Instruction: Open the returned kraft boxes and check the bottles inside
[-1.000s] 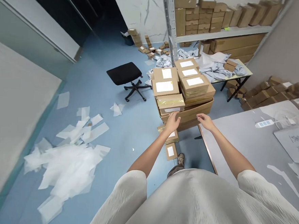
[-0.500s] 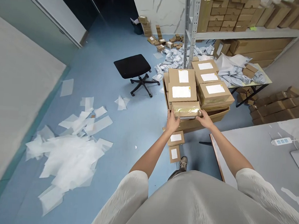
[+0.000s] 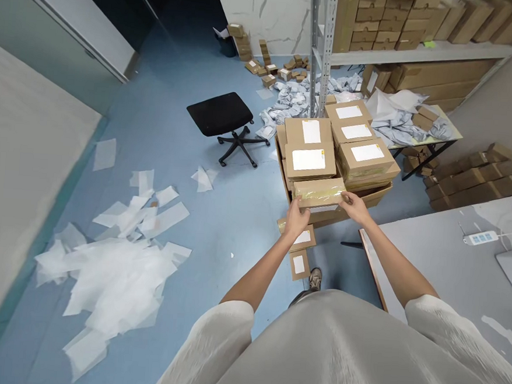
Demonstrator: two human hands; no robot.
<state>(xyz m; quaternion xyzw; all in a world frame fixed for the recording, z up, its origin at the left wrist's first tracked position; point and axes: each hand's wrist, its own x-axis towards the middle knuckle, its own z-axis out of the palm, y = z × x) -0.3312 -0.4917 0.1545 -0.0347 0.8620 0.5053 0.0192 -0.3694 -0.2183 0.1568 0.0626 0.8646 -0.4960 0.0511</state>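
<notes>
A large open cardboard carton (image 3: 372, 195) stands on the blue floor, filled with several flat brown parcels carrying white labels. The nearest parcel, a taped brown box (image 3: 318, 190), is gripped at both ends: my left hand (image 3: 297, 219) holds its left corner and my right hand (image 3: 355, 206) its right corner. The box sits slightly raised at the carton's near edge. Two small labelled parcels (image 3: 300, 250) lie on the floor just below my left hand.
A grey table (image 3: 452, 270) with a power strip (image 3: 479, 237) is at my right. A black swivel chair (image 3: 226, 120) stands beyond the carton. White paper sheets (image 3: 115, 264) litter the floor left. Metal shelving (image 3: 322, 50) with brown boxes and a bag-covered table are behind.
My hands went from the carton's front edge to the ends of the taped box, then drew it a little toward me. The camera view shifted to the right.
</notes>
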